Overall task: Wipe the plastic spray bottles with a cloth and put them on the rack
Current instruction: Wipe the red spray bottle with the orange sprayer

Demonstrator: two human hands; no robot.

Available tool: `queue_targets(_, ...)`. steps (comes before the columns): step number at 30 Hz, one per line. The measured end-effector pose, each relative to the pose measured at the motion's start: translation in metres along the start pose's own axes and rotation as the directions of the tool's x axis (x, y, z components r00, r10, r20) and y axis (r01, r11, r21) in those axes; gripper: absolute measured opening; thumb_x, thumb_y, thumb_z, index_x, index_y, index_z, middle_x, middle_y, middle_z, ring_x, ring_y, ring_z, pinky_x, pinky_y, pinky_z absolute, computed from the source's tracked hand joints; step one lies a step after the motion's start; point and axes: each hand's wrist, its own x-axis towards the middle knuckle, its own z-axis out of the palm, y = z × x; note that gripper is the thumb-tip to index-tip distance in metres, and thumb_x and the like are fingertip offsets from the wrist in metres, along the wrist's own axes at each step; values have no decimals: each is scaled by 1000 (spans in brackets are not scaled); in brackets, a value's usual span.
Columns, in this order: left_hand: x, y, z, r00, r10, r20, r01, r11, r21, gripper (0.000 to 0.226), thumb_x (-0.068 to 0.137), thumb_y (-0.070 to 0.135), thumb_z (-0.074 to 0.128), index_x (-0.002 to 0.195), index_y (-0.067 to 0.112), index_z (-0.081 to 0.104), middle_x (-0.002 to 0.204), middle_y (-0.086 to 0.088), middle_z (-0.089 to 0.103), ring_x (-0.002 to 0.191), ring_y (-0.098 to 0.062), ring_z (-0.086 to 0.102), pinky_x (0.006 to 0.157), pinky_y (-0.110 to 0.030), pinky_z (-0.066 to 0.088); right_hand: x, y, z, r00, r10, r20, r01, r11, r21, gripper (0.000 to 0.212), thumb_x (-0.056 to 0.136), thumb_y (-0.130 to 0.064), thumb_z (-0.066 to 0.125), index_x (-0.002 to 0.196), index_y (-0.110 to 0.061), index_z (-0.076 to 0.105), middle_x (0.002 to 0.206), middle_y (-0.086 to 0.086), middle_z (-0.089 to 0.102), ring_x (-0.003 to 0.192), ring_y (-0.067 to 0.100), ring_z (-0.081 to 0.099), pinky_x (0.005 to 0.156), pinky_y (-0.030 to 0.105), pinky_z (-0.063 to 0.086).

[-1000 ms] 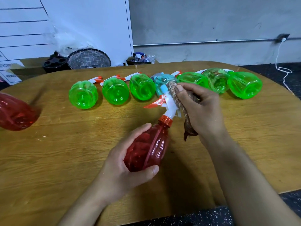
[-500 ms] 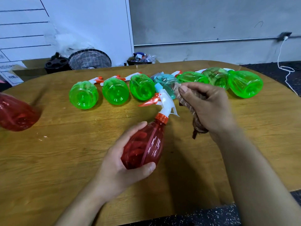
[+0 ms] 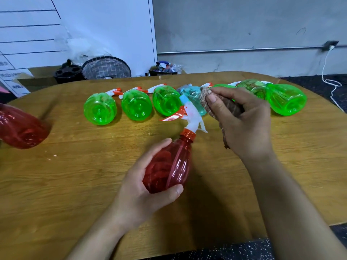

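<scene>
Over the wooden table (image 3: 75, 184) | left hand (image 3: 142, 194) grips red spray bottle (image 3: 169, 166) round its body, nozzle tilted away | right hand (image 3: 244, 124) clutches bunched cloth (image 3: 223, 109) just beside the nozzle

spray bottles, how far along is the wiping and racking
Done: nothing looks racked; no rack is identifiable. In hand: the left hand grips the red bottle, the right hand holds the cloth beside its sprayer. Left: the green bottles and another red bottle lie on the table.
</scene>
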Motion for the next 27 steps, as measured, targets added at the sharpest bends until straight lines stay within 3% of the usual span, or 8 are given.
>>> queue_targets(2, -2, 3, 2, 1000, 7, 11, -8, 999, 51, 86, 70, 16, 93, 146, 35, 58, 140, 23, 64, 128, -3, 64, 95, -13, 53, -2, -3, 5, 997, -78, -25, 76, 996, -56, 15, 97, -26, 76, 112, -27, 77, 99, -8, 74, 89, 1, 69, 80, 17, 52)
queue_targets(7, -3, 6, 3, 999, -2, 32, 0, 999, 47, 86, 70, 23, 94, 146, 43, 58, 143, 25, 61, 131, -1, 62, 96, -14, 53, -8, -7, 15, 977, -164, 137, 177, 981, -84, 23, 96, -30, 75, 117, -19, 79, 104, -3, 75, 96, 5, 69, 82, 22, 56)
queue_targets(11, -2, 5, 3, 999, -2, 37, 1, 1000, 29, 86, 69, 31, 93, 147, 43, 57, 147, 22, 58, 134, -5, 60, 96, -17, 55, -10, -9, 17, 987, -157, -15, 155, 983, -98, 21, 97, -30, 74, 116, -21, 79, 102, -4, 74, 95, 5, 69, 83, 24, 55)
queue_targets(14, -2, 3, 2, 999, -7, 38, 6, 1000, 20, 86, 68, 38, 90, 146, 48, 56, 148, 21, 58, 135, -9, 60, 99, -23, 56, -13, -2, 19, 984, -158, 83, 171, 964, -202, 25, 98, -35, 73, 119, -22, 79, 104, -4, 72, 93, 5, 67, 78, 31, 57)
queue_targets(17, -1, 4, 4, 1000, 7, -15, -7, 1000, 0, 87, 68, 36, 89, 148, 42, 56, 148, 22, 58, 135, -6, 59, 100, -19, 54, -19, -5, 24, 968, -201, 152, 208, 978, -30, 23, 95, -26, 77, 116, -18, 78, 104, -1, 73, 95, 7, 69, 81, 28, 57)
queue_targets(22, 8, 7, -1, 981, 13, -195, -57, 973, -222, 85, 71, 27, 84, 150, 29, 52, 144, 7, 66, 132, -13, 65, 99, -21, 54, -35, -8, 40, 998, 46, -50, -30, 960, 278, 18, 96, -18, 74, 114, -16, 77, 105, 2, 77, 99, 17, 73, 87, 31, 57)
queue_targets(25, 12, 12, -8, 954, -24, -299, -83, 937, -340, 82, 72, 32, 80, 150, 31, 53, 140, -1, 70, 131, -19, 66, 104, -31, 56, -45, -2, 54, 956, 292, -1, -266, 873, 408, 13, 95, -16, 75, 107, -15, 81, 100, 0, 80, 96, 13, 75, 86, 26, 55)
queue_targets(27, 13, 16, -12, 944, -50, -325, -80, 923, -375, 81, 75, 33, 79, 151, 33, 52, 140, -3, 70, 133, -22, 65, 109, -39, 54, -52, 0, 61, 937, 342, 75, -340, 836, 430, 11, 95, -13, 75, 102, -18, 82, 97, -3, 81, 93, 10, 75, 85, 25, 55)
